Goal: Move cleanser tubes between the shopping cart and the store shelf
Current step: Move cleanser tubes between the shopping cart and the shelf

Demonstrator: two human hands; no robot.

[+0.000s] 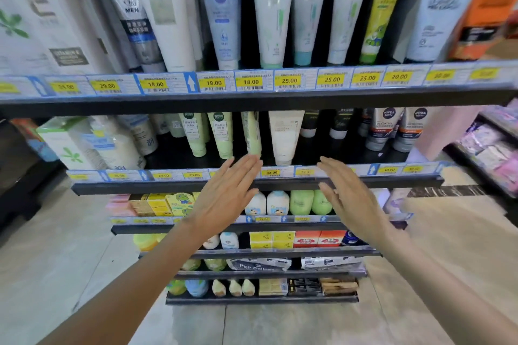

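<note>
Both hands are raised in front of a store shelf (pixel 252 101) stocked with cleanser tubes. The left hand (pixel 224 199) is seen at about 7 o'clock from the frame's centre, its fingers straight and held together, nothing being gripped. Its fingertips (pixel 252 161) are placed just below the cap of a pale green tube (pixel 252 134) on the second tier; whether the tube is actually touched cannot be told. The right hand (pixel 350 199) is seen at about 5 o'clock, its fingers likewise straight and relaxed, nothing being held, and it is kept apart from the left hand. Between the two hands, at 12 o'clock from them, a cream tube (pixel 284 134) is stood cap-down at the shelf's front edge, just right of the pale green tube. Two further green tubes (pixel 221 131) are stood at 11 o'clock from the left hand. On the top tier, a row of tubes is displayed cap-down: a white tube (pixel 165 17), a blue Nivea tube (pixel 222 17), three mint-and-white tubes (pixel 273 22) and a yellow tube (pixel 382 17). Yellow price tags (pixel 214 82) are lined along the tier edges. Grey Nivea Men tubes (pixel 384 129) are stood at 2 o'clock from the right hand. Bottles and boxes are held on the lower tiers.
</note>
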